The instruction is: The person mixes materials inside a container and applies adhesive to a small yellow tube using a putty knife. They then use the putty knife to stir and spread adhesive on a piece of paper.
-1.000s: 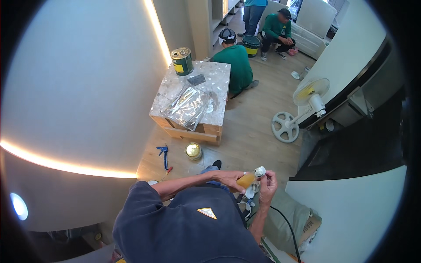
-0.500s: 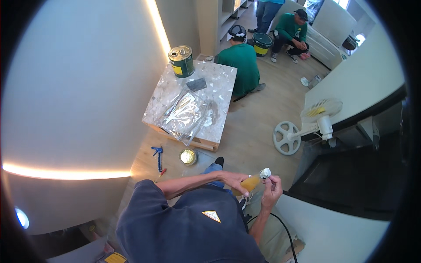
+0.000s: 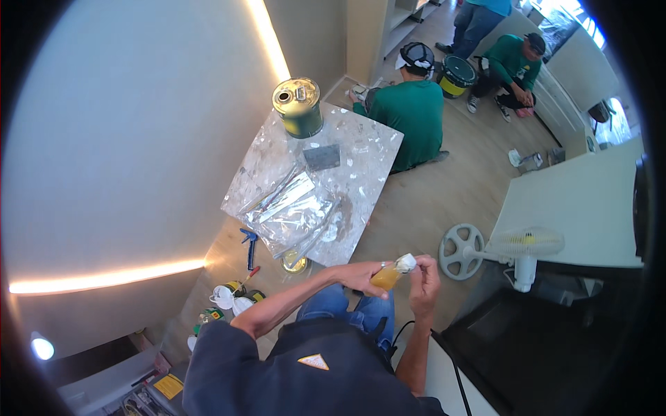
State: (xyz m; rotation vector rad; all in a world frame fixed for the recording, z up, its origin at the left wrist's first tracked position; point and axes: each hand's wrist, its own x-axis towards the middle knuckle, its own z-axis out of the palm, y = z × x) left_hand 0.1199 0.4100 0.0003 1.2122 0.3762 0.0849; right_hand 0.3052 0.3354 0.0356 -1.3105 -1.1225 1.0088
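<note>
The left hand (image 3: 361,277) grasps a small clear bottle of amber liquid (image 3: 386,277) in front of the chest, steadying it; the right hand (image 3: 423,274) pinches its white cap (image 3: 406,262). Beyond the grip stands a marble-topped table (image 3: 368,159).

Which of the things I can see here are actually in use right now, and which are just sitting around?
In use:
- small bottle of amber liquid, held in the left hand
- its white cap, at the right hand

Lying about:
- green can on the marble slab
- plastic bags
- floor fan
- blue clamp
</note>
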